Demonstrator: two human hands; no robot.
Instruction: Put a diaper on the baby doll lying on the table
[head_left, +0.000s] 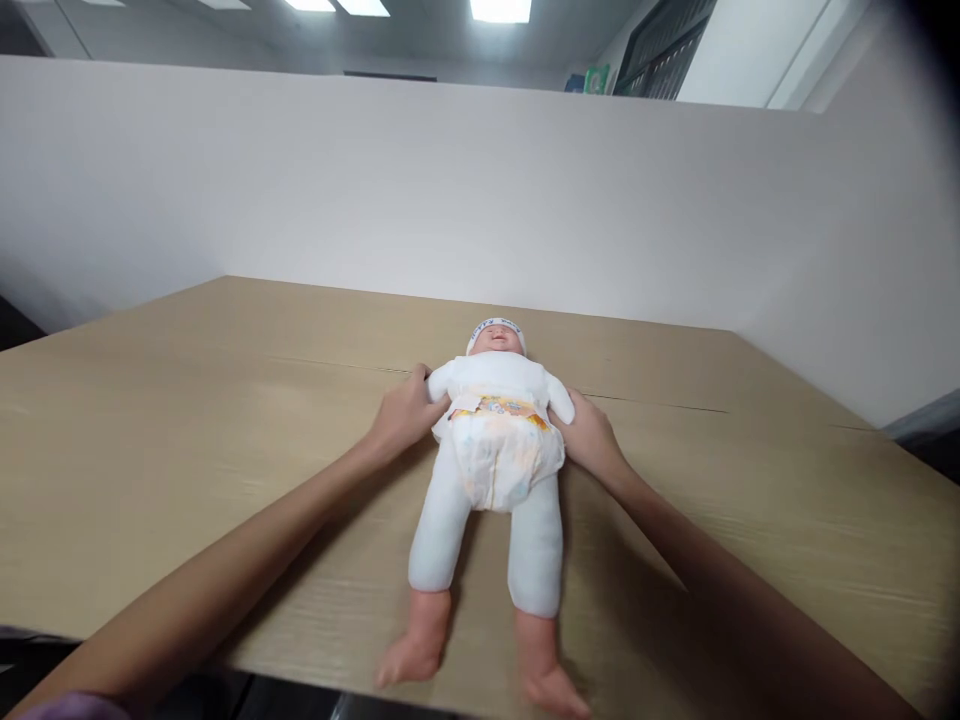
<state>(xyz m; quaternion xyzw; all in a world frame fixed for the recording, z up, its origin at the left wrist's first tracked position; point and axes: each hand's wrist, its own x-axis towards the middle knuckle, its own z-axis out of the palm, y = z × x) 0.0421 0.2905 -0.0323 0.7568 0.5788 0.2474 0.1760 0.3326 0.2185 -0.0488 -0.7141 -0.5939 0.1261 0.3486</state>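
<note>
From the head view, I have a baby doll [491,395] lying on its back in the middle of the wooden table [187,430]. Its capped head points to the far side, and its bare feet [409,660] lie at the near edge. It wears a white diaper [499,460] with a coloured band across the waist.

My left hand [405,415] is pressed to the doll's left side at waist height, its fingers curled up towards the doll's arm. My right hand [592,440] mirrors it on the right side, partly tucked behind the other arm. Both touch the doll. I cannot tell whether the fingers pinch the diaper's edge, clasp the body, or simply rest against it, because the fingertips are hidden. A plain white partition [450,190] stands behind the table.

My reading is that the work is at the diaper's waist, with both sides handled at once. Any further handling there seems to call for even pressure from both hands, so the light doll does not twist or slide towards the near edge.
</note>
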